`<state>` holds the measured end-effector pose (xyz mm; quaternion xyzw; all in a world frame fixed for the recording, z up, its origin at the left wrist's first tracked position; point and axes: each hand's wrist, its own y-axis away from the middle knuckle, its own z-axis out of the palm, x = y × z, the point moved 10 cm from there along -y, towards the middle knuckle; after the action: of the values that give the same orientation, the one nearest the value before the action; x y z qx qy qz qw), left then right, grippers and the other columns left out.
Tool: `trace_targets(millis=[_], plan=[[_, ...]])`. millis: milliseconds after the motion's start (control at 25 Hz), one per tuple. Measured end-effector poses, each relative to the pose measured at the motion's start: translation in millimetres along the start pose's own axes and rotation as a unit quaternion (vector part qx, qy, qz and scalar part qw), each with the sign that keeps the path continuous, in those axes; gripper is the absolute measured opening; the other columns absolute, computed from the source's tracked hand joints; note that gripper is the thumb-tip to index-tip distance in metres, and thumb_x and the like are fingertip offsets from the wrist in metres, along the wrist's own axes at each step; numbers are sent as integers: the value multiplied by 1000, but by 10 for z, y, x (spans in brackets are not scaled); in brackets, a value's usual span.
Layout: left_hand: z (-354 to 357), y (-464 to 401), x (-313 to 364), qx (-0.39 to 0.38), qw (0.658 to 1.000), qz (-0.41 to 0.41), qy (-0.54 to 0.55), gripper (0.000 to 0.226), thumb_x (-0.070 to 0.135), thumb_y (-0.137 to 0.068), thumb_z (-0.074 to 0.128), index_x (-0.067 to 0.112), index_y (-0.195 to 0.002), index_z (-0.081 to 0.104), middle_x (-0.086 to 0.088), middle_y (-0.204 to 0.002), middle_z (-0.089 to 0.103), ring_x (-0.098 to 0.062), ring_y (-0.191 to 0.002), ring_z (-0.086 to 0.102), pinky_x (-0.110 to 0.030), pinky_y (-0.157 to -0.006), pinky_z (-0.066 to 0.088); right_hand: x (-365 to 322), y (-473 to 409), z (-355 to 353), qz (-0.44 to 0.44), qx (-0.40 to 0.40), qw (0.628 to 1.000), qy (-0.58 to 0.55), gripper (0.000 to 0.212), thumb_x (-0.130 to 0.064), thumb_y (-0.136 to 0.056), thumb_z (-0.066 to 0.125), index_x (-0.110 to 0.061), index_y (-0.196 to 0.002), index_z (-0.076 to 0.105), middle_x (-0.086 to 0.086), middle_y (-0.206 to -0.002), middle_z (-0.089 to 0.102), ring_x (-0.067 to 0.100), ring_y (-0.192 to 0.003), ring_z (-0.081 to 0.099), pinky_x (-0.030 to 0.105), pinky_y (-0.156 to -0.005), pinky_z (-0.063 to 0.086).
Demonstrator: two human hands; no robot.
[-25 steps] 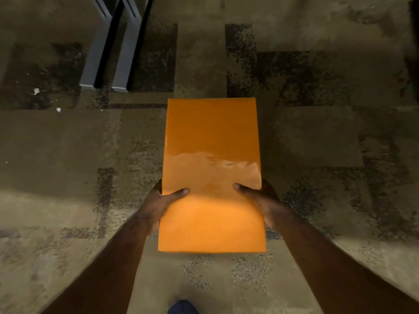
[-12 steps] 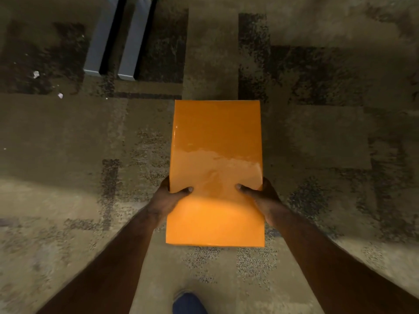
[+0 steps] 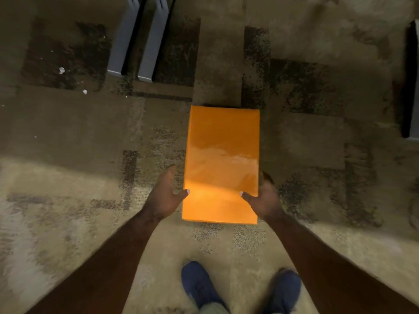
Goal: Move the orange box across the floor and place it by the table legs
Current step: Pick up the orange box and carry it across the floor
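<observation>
Both hands (image 3: 217, 198) flank orange box (image 3: 223, 164) (long axis pointing away).

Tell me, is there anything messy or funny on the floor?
Yes. Two small white scraps lie on the carpet, left of the grey table legs, like dropped litter. The orange box, between the left hand and right hand, looks undamaged.

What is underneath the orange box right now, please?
Patterned carpet shows all around the orange box, held by the left hand and right hand. The floor directly beneath is covered.
</observation>
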<state>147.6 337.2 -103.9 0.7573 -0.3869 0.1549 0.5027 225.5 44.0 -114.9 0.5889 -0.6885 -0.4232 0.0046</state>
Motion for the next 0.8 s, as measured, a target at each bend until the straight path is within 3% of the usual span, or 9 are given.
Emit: trace_targets(millis=[80,200,440,640,800], plan=[[-117,20,58,18,998,30,-49,90,26,-87,74,15,-159,20,-8,-167,24,-25,-150,31,-30,-113,27,-72,-33,-19,-11,2,1000,15,97,-38,-80,79,-11,-155,23,12,-157,38,33,-142,38,47,-112,39],[-166,-42,74,44,993,54,-97,90,27,-86,74,18,-158,22,-6,-168,22,-24,-151,28,-40,-120,29,-106,-176,15,-41,2,997,71,102,-43,-80,77,-10,-157,17,12,-161,30,34,-144,36,43,-110,41],[145,-180,101,36,994,39,-96,89,29,-89,72,14,-159,19,-7,-168,21,-22,-154,20,-41,-123,24,108,-431,-11,-49,-16,996,75,103,-42,-79,78,-12,-157,16,12,-161,29,33,-145,32,41,-112,38],[325,-18,343,33,993,54,-104,85,31,-90,70,23,-159,22,-6,-168,22,-24,-154,23,-45,-120,29,8,-289,-147,-118,-48,975,182,99,-50,-84,69,-15,-158,13,9,-165,22,29,-149,25,40,-116,34],[349,-99,433,56,990,72,-112,87,32,-90,70,23,-159,19,-5,-168,23,-24,-153,24,-46,-121,29,-23,-403,-130,-130,-73,973,176,99,-49,-85,67,-18,-158,8,7,-166,16,27,-151,19,42,-119,28]])
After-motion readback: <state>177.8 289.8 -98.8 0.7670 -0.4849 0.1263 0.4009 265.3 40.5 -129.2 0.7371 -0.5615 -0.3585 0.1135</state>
